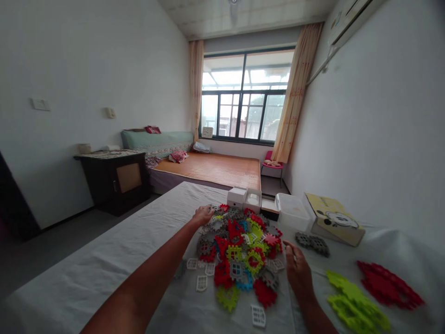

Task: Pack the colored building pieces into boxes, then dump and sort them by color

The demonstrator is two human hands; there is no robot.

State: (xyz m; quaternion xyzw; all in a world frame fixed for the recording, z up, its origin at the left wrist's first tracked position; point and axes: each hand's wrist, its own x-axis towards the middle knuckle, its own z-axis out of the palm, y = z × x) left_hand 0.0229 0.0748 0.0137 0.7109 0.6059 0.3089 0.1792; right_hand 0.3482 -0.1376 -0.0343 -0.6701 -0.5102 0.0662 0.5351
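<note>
A heap of interlocking plastic tiles (239, 253) in red, lime, grey, blue and white lies on a white cloth (114, 260). My left hand (202, 215) reaches to the far left edge of the heap, fingers curled down onto the pieces; whether it grips one is hidden. My right hand (298, 271) rests at the heap's right edge, fingers bent and touching the tiles. Sorted groups lie to the right: grey tiles (312, 242), lime tiles (354, 301) and red tiles (389, 285).
Small white boxes (245, 198), a clear plastic tub (292, 211) and a yellow cartoon-printed box (335, 222) stand behind the heap. Loose white window pieces (257, 315) lie at the front. Beyond are a bed with a mat (215, 169), a dark cabinet (114, 178) and a window.
</note>
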